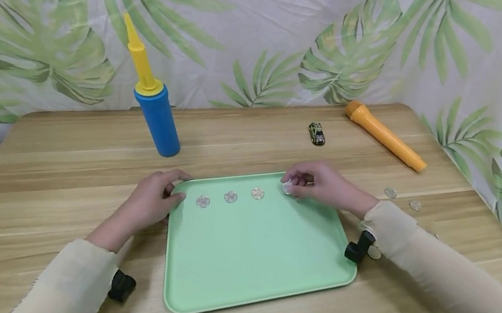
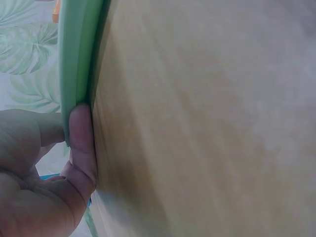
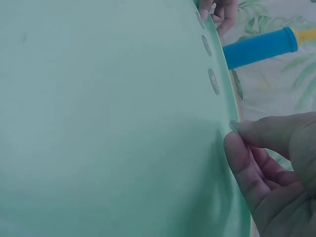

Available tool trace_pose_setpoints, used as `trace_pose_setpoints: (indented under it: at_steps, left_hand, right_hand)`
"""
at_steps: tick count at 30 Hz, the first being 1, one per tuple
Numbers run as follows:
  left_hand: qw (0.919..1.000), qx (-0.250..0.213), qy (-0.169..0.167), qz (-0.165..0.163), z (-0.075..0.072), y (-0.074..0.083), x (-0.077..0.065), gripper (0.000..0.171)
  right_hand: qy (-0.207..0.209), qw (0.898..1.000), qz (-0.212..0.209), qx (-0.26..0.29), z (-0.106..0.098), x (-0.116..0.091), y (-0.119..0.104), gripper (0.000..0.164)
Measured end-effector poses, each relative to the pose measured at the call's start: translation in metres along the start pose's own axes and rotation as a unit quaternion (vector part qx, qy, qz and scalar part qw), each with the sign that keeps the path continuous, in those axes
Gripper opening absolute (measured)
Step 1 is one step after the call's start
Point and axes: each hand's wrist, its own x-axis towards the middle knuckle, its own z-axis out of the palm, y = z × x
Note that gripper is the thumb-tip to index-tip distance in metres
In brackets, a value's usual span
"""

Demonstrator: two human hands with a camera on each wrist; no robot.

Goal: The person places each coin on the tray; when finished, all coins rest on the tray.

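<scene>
A light green tray (image 1: 256,249) lies on the wooden table, with three silver coins in a row along its far side: a left coin (image 1: 203,201), a middle coin (image 1: 230,197) and a right coin (image 1: 257,193). My right hand (image 1: 321,183) pinches a fourth coin (image 3: 234,126) between thumb and fingertips, over the tray's far right corner, in line with the row. At the far left corner my left hand (image 1: 154,198) grips the tray's rim, its thumb on the top and fingers at the edge, as the left wrist view (image 2: 49,168) shows close up.
Several loose coins lie right of the tray, among them one coin (image 1: 390,193) and another coin (image 1: 415,205). Behind the tray stands a blue and yellow hand pump (image 1: 158,119). A toy car (image 1: 316,134) and an orange microphone (image 1: 385,136) lie at the back right.
</scene>
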Motion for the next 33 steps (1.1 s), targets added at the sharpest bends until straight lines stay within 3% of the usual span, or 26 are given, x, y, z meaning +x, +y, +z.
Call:
trace_pose_setpoints:
  at_steps: [8, 33]
  left_hand:
    - [1.0, 0.002, 0.004, 0.002, 0.0, -0.002, 0.002, 0.039]
    - [1.0, 0.002, 0.001, 0.0, 0.0, -0.003, 0.002, 0.039]
  right_hand:
    - [-0.028, 0.999, 0.02, -0.011, 0.006, 0.005, -0.009, 0.016]
    - [-0.023, 0.997, 0.027, -0.073, 0.011, 0.013, -0.015, 0.009]
